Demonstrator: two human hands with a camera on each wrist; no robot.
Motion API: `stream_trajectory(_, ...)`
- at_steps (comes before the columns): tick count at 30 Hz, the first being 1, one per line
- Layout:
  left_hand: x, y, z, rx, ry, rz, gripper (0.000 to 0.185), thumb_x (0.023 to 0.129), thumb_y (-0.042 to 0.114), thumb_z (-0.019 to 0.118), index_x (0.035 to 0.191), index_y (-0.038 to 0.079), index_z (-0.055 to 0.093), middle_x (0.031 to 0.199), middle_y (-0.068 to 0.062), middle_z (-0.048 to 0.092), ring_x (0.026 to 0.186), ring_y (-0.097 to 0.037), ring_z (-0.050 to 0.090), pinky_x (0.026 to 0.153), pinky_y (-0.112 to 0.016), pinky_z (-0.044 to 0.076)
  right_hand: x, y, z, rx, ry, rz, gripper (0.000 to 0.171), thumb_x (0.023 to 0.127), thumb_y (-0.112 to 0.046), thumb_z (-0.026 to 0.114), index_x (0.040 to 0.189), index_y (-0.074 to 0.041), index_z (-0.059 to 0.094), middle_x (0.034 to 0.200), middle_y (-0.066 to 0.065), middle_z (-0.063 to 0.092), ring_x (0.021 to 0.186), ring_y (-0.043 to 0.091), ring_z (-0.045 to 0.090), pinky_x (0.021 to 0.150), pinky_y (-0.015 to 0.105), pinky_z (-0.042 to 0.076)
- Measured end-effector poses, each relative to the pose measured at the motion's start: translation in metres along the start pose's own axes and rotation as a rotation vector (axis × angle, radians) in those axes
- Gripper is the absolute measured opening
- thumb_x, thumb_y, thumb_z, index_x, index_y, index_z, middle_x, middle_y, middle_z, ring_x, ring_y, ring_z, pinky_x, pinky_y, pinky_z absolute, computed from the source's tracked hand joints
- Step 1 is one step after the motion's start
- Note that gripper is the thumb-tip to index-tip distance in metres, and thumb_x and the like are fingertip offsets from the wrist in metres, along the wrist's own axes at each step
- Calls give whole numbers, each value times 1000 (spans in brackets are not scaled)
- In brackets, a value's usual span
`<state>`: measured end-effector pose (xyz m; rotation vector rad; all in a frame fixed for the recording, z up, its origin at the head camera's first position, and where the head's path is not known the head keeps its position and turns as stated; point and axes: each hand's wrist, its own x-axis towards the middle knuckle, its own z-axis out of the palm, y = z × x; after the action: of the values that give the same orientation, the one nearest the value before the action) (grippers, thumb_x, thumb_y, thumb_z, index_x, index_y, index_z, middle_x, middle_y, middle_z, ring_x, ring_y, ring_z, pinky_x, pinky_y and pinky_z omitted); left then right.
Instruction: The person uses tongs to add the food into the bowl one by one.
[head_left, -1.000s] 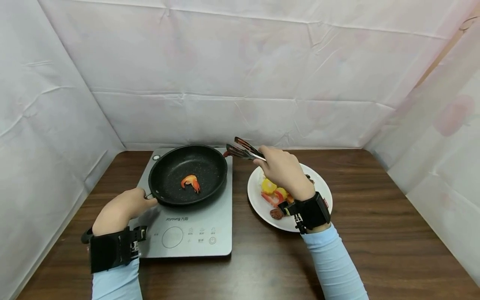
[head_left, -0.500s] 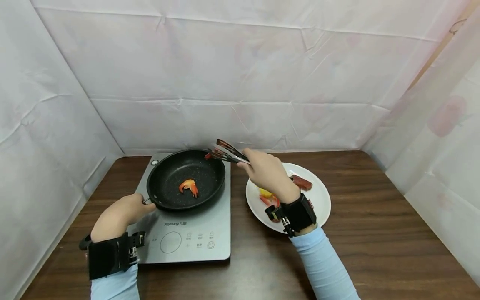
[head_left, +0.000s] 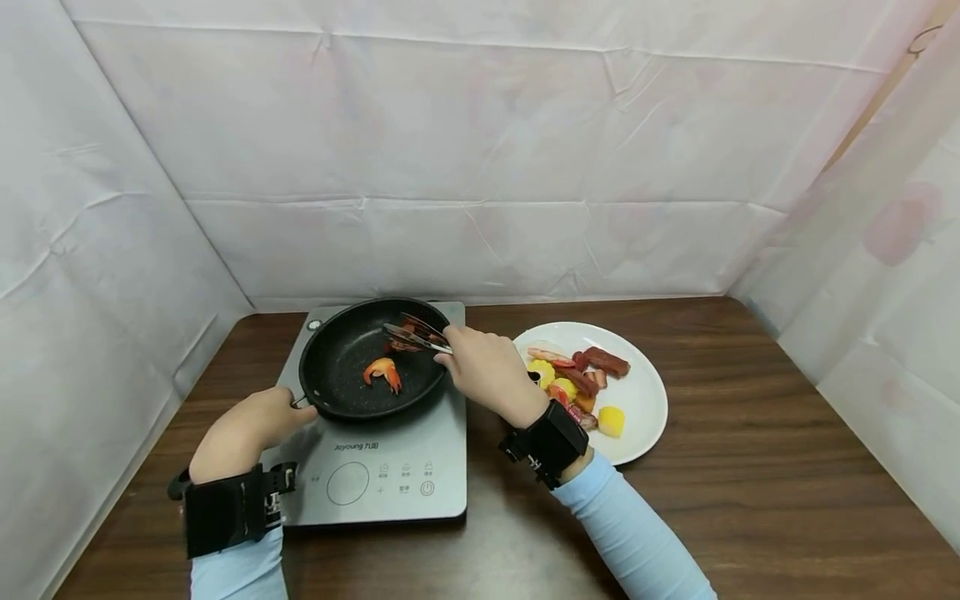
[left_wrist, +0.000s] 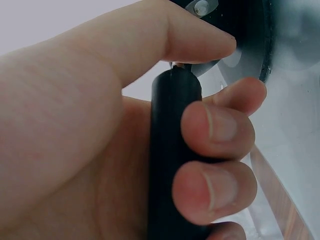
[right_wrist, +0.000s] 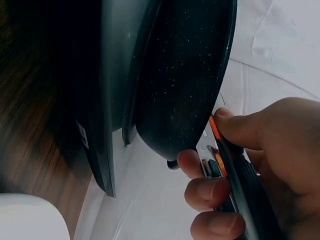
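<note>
The right hand point(head_left: 486, 372), gripping the tongs point(head_left: 415, 335), has moved from the plate point(head_left: 643, 392) over the pan point(head_left: 352, 379); the left hand point(head_left: 243, 429) grips the pan handle point(left_wrist: 172, 165).

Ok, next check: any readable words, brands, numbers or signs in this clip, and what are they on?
"Joyoung", followed by characters too small to read: on the front panel of the induction cooker, just below the pan.
Small icons and labels beside the round control on that panel: too small to read.
Nothing else legible.
</note>
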<state>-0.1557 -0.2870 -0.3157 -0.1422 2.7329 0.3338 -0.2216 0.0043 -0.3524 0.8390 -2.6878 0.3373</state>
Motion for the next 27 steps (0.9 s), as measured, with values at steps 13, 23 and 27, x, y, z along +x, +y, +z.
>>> stream_trajectory(13, 2, 1, -1, 11, 8, 3, 51, 102, 33, 50, 110, -16, 59, 93, -23, 62, 81, -29, 58, 74, -46, 52, 2, -3, -5, 61, -140, 92, 46, 105, -46, 52, 124, -5, 62, 99, 6, 64, 75, 20, 62, 64, 36, 49)
stream_trajectory(23, 3, 0, 0, 7, 14, 6, 49, 102, 33, 50, 107, -14, 59, 90, -19, 61, 80, -28, 57, 72, -44, 51, 3, -3, -4, 60, -140, 95, 47, 104, -48, 52, 124, -6, 61, 100, 5, 64, 76, 19, 61, 65, 36, 50)
stream_trajectory(27, 4, -1, 2, 14, 6, -3, 51, 102, 33, 50, 112, -17, 58, 93, -22, 62, 81, -29, 58, 74, -46, 52, 3, -3, -4, 68, -149, 97, 49, 104, -48, 52, 127, -6, 60, 104, 6, 66, 79, 20, 64, 68, 38, 52)
